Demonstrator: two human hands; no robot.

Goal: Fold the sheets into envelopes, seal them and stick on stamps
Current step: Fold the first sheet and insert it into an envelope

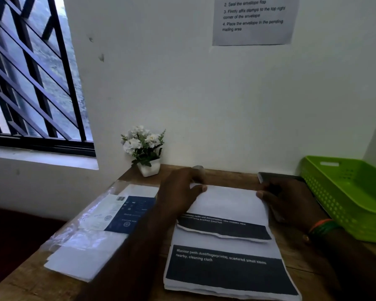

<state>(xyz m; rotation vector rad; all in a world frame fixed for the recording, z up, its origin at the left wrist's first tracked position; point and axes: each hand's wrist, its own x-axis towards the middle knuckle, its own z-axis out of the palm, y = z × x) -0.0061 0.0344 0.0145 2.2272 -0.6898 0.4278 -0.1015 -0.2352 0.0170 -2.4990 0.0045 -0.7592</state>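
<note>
1. On the bench (143, 173), a stack (230, 270) of printed sheets is lying in front of the person.
2. Its top sheet (228, 203) is being folded toward the person, seemingly the first fold.
3. Both hands, left (178, 192) and right (289, 198), are pinching its far corners; creasing squarely likely comes next.

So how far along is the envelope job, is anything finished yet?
Barely started. Nothing looks done: no sealed or stamped envelope shows, and the green tray looks empty. In hand: the left hand and right hand grip the far corners of the top sheet, folded over the stack of printed sheets. The envelope pack lies untouched. Left: stuffing, sealing, stamping.
</note>
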